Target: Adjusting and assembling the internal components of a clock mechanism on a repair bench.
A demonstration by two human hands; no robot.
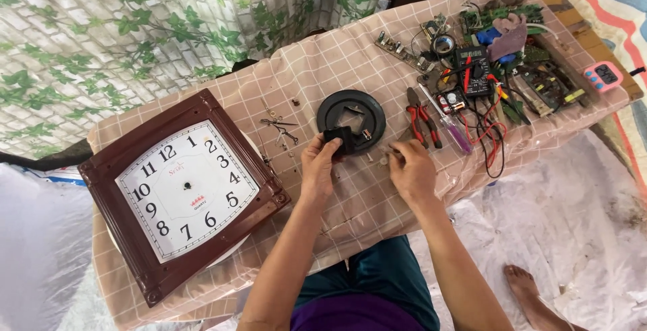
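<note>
A small table draped in a beige cloth with a white grid pattern [350,203] is seen from above, set against a backdrop printed with pale bricks and green ivy [135,28]; the floor around it is covered with crumpled translucent plastic sheeting [573,223], and a striped mat [606,1] shows at the upper right. A small black boxy plastic clock movement [339,138] is gripped in the closed fingers of the left hand [318,164], at the near edge of a round black plastic disc with a square cut-out [351,119] that lies on the cloth. The right hand [410,167] is held just beside it, thumb and fingertips pinched together; whether something tiny is held there cannot be told. At the left of the table a square wall clock with a dark brown frame and white dial [183,193] lies face up, hands removed, overhanging the table edge. Loose thin metal clock hands and washers [280,127] are scattered between clock and disc. To the right lie red-handled pliers [422,114], a purple-handled screwdriver [453,131], a black multimeter with red and black leads [474,70], green circuit boards [502,14] and a pink digital timer [602,75]. A bare foot [532,294] rests on the plastic below.
</note>
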